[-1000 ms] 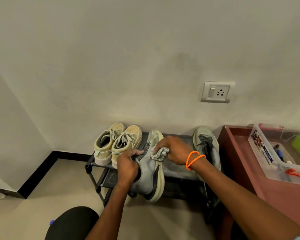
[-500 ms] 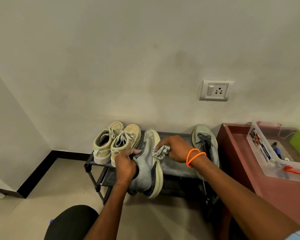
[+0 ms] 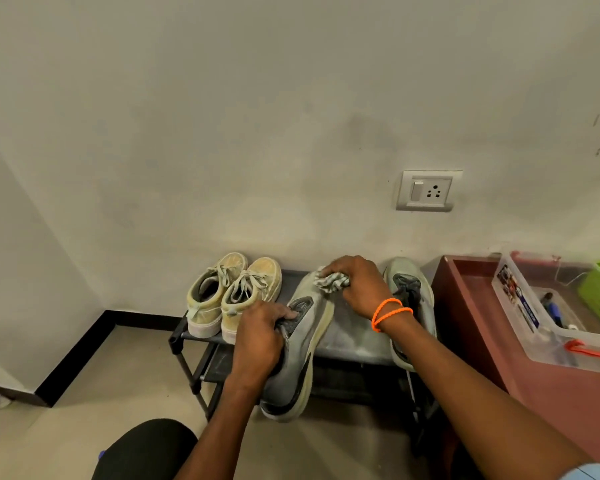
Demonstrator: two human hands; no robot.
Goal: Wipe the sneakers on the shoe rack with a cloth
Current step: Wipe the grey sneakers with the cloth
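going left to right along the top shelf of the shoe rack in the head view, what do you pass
pair of beige sneakers → left hand gripping the grey sneaker → right hand pressing the cloth on its toe → second grey sneaker → maroon cabinet beside the rack

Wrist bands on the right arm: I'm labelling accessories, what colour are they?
Bright orange, two thin bands round the right wrist, clearest in the head view.

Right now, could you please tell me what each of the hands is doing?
Left hand: closed, gripping the grey sneaker by its collar.
Right hand: closed on the cloth, at the sneaker's toe.
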